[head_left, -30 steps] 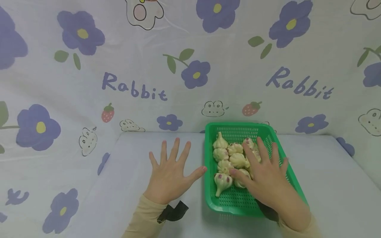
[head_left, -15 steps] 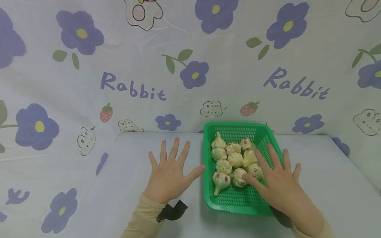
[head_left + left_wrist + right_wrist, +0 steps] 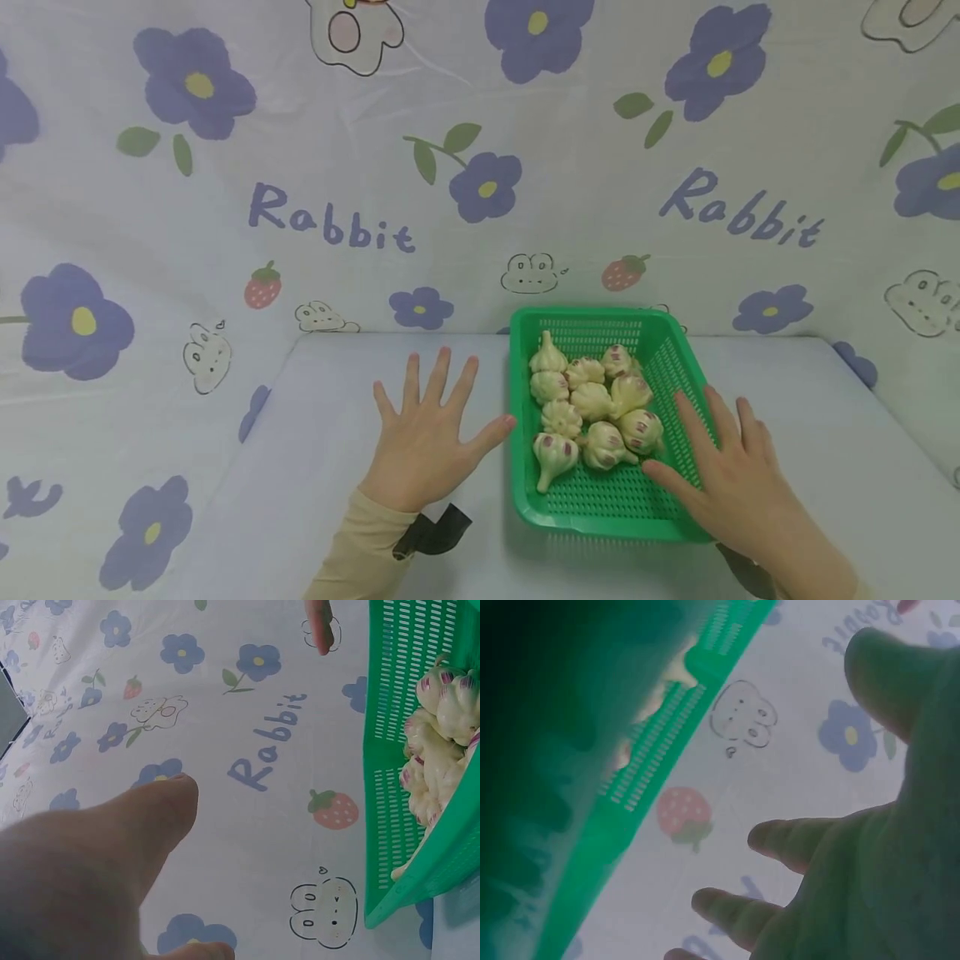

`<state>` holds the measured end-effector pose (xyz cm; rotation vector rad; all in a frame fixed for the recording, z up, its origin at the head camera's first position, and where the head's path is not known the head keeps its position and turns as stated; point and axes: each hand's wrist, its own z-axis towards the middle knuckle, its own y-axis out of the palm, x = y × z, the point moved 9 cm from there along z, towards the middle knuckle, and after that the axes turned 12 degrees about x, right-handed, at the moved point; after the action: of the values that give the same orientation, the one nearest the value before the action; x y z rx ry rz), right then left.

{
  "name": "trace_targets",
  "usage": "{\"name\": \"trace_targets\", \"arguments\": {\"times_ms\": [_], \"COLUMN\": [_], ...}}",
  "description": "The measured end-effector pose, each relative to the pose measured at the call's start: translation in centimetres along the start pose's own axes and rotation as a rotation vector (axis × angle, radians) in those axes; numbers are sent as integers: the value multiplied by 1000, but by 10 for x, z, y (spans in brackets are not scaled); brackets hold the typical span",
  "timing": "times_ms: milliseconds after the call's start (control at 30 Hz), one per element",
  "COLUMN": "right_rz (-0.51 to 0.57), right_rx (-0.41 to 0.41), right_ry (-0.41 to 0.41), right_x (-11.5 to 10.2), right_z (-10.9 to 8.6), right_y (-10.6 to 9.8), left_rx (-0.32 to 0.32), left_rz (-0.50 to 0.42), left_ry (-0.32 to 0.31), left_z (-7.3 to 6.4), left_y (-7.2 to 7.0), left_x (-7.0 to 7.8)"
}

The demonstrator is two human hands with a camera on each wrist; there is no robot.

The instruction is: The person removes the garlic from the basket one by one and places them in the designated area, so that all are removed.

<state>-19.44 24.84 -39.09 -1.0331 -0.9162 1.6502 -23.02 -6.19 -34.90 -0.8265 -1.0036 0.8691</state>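
Observation:
Several garlic bulbs (image 3: 592, 402), pale with purple patches, lie in a green plastic basket (image 3: 607, 507) with slotted walls, right of centre in the head view. To the basket's left is my left hand (image 3: 427, 454), fingers spread wide and nothing held, its thumb tip close to the basket's left rim. My right hand (image 3: 750, 492) hovers over the right rim, fingers spread, holding nothing; whether it touches the rim I cannot tell. In the left wrist view the garlic (image 3: 442, 742) shows beyond my thumb. Blurred green covers much of the right wrist view, beside my right fingers (image 3: 802, 840).
Under the basket is a pale table surface (image 3: 330, 392). Behind it hangs a white cloth (image 3: 360, 150) printed with purple flowers, strawberries and the word Rabbit. A black strap (image 3: 435, 531) sits at my left wrist.
My right hand has moved right and toward me, from over the garlic to the basket's right rim, uncovering the bulbs. The left hand has stayed in place. The head view has shifted slightly.

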Motion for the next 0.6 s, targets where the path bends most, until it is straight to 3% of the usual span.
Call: {"name": "trace_targets", "arguments": {"times_ms": [600], "right_rz": [18], "right_rx": [-88], "right_ry": [135], "right_x": [37], "right_z": [-31], "right_y": [20], "left_rx": [-18], "left_rz": [1], "left_ry": [17], "left_z": [-1], "left_y": [8], "left_x": [3]}}
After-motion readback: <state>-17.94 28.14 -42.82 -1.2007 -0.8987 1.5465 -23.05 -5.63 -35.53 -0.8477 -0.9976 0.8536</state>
